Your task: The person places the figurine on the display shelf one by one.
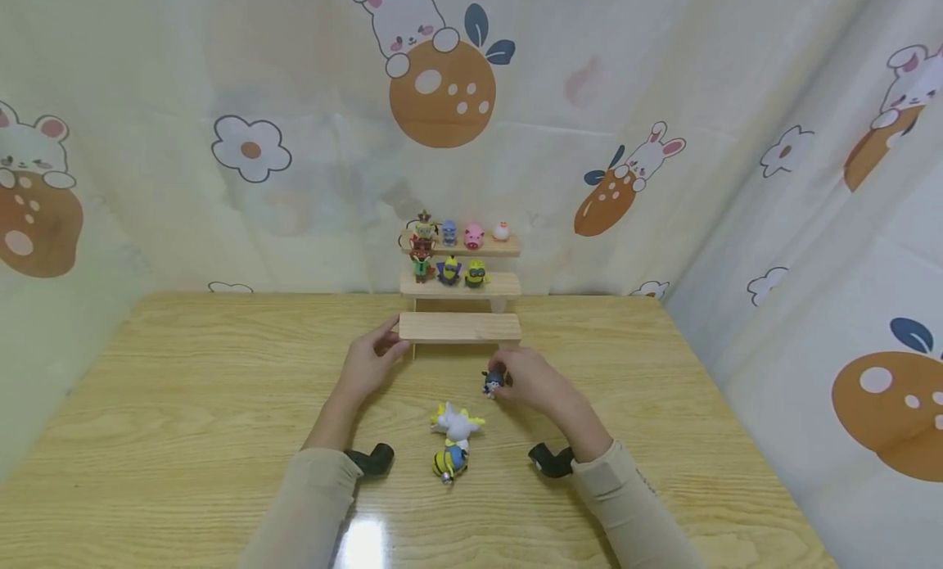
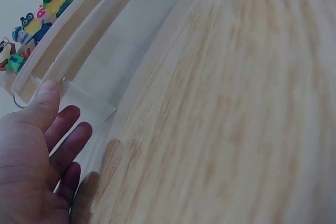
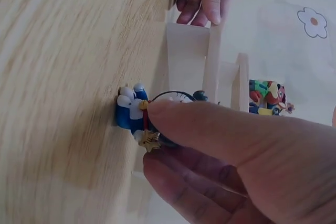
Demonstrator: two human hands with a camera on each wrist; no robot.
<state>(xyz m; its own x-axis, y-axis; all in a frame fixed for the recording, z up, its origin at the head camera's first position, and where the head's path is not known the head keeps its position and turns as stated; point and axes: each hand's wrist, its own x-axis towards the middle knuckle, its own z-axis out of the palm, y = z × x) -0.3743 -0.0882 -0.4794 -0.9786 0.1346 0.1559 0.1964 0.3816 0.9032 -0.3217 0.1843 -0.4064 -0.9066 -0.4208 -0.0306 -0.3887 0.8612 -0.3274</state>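
Observation:
My right hand (image 1: 534, 378) pinches a small blue-and-white figurine (image 1: 492, 382) with a dark cap, just in front of the tiered wooden stand (image 1: 460, 327). In the right wrist view, thumb and fingers hold the figurine (image 3: 131, 108) by its upper part; a gold star hangs at its front. My left hand (image 1: 368, 366) is at the left end of the stand's lowest step. The left wrist view shows its thumb (image 2: 48, 95) touching the board's end, the other fingers loosely bent below. A white-and-yellow figurine (image 1: 455, 424) and a yellow-and-blue one (image 1: 449, 461) lie between the forearms.
Several figurines stand on the upper steps, among them a pink pig (image 1: 474, 236), a white chicken (image 1: 501, 232), a fox (image 1: 421, 266) and a green-and-yellow minion (image 1: 476, 273). Black curved pieces (image 1: 374, 460) sit at both wrists. A printed curtain (image 1: 317, 209) hangs behind the table (image 1: 184, 405).

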